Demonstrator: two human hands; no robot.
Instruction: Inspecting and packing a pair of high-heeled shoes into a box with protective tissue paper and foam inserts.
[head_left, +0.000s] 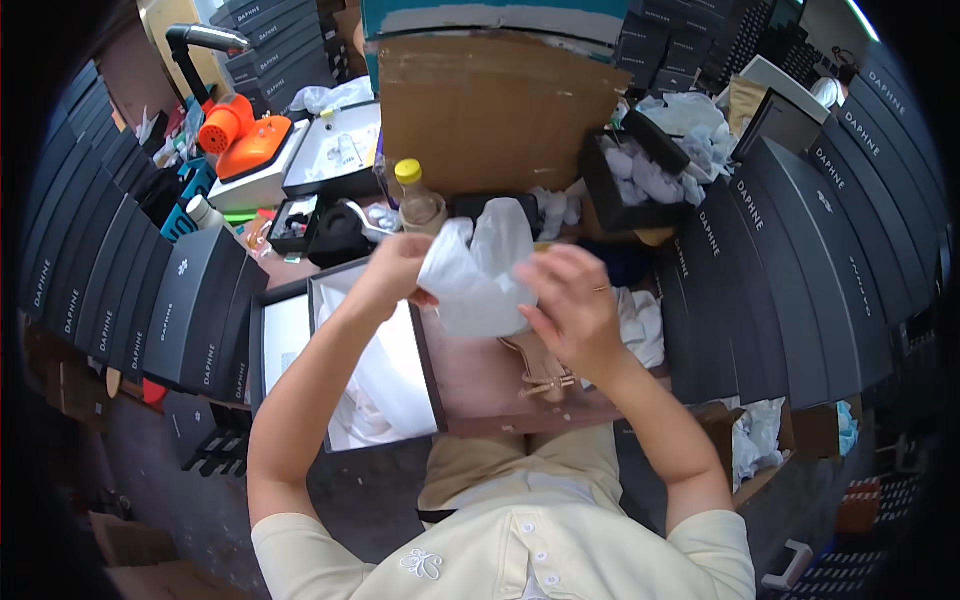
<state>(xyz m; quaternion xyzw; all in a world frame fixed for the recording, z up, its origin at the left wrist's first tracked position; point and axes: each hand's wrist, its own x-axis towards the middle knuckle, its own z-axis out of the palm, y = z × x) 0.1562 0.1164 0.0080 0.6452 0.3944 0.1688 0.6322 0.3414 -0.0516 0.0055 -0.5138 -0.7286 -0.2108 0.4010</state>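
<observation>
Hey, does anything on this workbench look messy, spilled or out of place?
Nothing spilled. Both hands, left hand and right hand, hold a white bag. Crumpled white paper lies loose by the dark boxes.

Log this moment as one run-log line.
left hand: grips white tissue paper | right hand: grips same paper | below: pink shoe | left: open box
</observation>
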